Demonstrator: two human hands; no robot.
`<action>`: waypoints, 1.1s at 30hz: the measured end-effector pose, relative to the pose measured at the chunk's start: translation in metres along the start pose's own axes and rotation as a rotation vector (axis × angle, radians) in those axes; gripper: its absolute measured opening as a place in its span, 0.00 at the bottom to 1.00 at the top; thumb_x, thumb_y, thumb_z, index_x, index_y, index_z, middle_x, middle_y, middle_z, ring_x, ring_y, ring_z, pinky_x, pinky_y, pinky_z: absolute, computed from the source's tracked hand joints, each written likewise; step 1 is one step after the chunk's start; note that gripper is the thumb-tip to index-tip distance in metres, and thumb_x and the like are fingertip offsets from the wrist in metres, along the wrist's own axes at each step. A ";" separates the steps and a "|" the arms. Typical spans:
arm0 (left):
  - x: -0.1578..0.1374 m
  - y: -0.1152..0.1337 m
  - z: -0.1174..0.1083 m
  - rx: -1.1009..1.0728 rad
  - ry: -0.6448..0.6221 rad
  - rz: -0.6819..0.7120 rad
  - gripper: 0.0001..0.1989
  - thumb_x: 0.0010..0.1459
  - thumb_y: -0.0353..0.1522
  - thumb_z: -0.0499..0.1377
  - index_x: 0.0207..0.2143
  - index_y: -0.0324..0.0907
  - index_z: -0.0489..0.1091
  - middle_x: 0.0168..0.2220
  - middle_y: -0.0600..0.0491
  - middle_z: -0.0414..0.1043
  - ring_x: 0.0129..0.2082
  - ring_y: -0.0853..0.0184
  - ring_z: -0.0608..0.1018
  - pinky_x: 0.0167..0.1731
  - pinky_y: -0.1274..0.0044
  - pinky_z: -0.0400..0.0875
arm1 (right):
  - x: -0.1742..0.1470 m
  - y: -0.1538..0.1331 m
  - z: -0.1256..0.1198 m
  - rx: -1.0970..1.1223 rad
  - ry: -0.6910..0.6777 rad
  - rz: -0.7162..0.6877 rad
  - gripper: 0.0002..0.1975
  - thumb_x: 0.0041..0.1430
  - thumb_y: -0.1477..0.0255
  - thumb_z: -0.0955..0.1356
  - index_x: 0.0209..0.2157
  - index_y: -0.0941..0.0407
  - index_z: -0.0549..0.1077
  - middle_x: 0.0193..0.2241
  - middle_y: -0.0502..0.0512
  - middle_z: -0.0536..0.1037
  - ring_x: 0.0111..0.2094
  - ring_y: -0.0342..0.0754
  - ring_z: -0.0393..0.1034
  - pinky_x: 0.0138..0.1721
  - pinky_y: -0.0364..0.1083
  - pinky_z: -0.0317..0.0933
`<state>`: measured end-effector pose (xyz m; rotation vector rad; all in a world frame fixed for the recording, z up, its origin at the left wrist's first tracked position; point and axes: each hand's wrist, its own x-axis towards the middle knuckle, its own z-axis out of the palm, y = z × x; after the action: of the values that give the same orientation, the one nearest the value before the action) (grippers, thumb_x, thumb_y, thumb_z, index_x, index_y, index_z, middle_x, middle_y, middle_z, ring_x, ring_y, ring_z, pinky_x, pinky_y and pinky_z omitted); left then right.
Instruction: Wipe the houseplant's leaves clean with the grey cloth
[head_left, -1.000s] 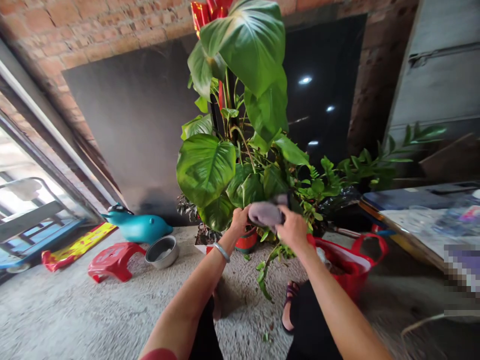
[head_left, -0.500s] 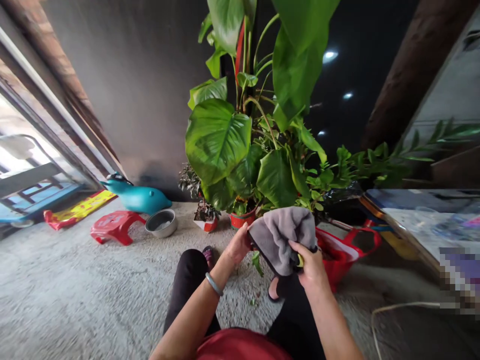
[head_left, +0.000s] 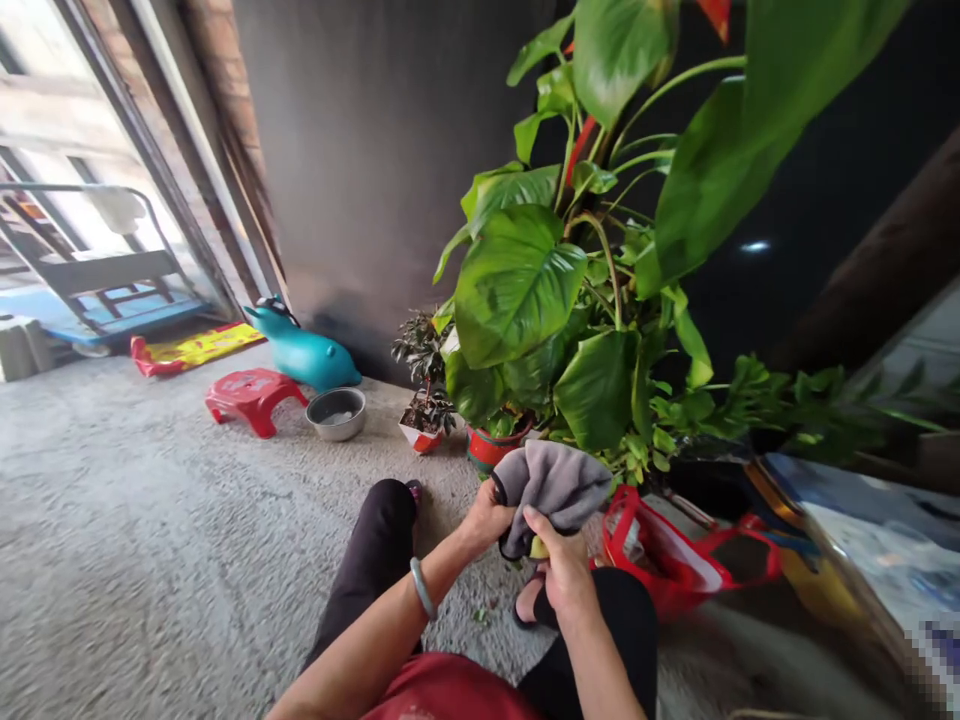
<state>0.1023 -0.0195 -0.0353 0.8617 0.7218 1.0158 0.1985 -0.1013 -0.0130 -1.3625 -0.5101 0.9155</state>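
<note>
Two bare hands hold a soft grey cloth (head_left: 559,480) with a black edge, in front of a seated person's knees. The left hand (head_left: 486,520) pinches its near left edge, the grip narrow, thumb against fingers. The right hand (head_left: 566,565) is just beside it, its grip curled tight on the lower edge, thumb on top; a small yellow-green patch shows there, too little to identify. The cloth looks only partly gathered: it is bunched in loose creases, not folded flat or laid aside, so the handling seems midway.

Just beyond it rises a tall plant (head_left: 517,285) with broad, glossy leaves, in a red pot (head_left: 491,450). Its low leaves overhang the pot and crowd the space past the cloth; whether any were wiped cannot be told.

To the left, on rough concrete floor (head_left: 150,520), are a smaller potted plant (head_left: 424,438), a metal bowl (head_left: 337,430), a red stool (head_left: 251,392) and a teal toy animal (head_left: 311,355). A red bag (head_left: 667,560) near the right knee, with a cluttered table (head_left: 832,560) beyond, narrows that side.
</note>
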 end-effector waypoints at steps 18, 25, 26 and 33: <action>0.111 0.076 -0.078 -0.133 0.627 0.195 0.29 0.40 0.29 0.75 0.48 0.43 0.77 0.51 0.45 0.81 0.56 0.55 0.80 0.55 0.68 0.72 | 0.093 -0.120 0.063 0.498 0.213 -0.360 0.24 0.37 0.67 0.82 0.40 0.51 0.80 0.40 0.47 0.88 0.43 0.50 0.83 0.38 0.45 0.78; 0.122 0.054 -0.060 -0.250 0.290 0.172 0.16 0.40 0.37 0.76 0.27 0.43 0.74 0.24 0.55 0.75 0.27 0.66 0.76 0.31 0.75 0.70 | 0.060 -0.045 0.087 0.223 -0.056 0.157 0.21 0.29 0.71 0.82 0.32 0.54 0.82 0.31 0.52 0.88 0.33 0.54 0.83 0.32 0.48 0.78; 0.118 0.051 -0.060 -0.271 0.258 0.181 0.16 0.40 0.37 0.77 0.27 0.43 0.74 0.24 0.55 0.75 0.26 0.67 0.75 0.30 0.76 0.69 | 0.048 -0.036 0.071 0.190 -0.081 0.166 0.22 0.29 0.69 0.83 0.32 0.54 0.82 0.31 0.53 0.88 0.34 0.55 0.84 0.33 0.49 0.79; 0.110 0.051 -0.052 -0.404 0.299 0.125 0.17 0.41 0.33 0.77 0.31 0.42 0.75 0.30 0.55 0.81 0.27 0.68 0.78 0.31 0.77 0.73 | 0.064 -0.117 0.026 0.427 0.153 -0.442 0.25 0.41 0.66 0.82 0.44 0.51 0.82 0.43 0.50 0.88 0.49 0.53 0.84 0.44 0.47 0.81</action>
<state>0.0770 0.1099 -0.0283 0.4113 0.6848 1.3642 0.2451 -0.0291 0.0920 -0.8744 -0.4428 0.5130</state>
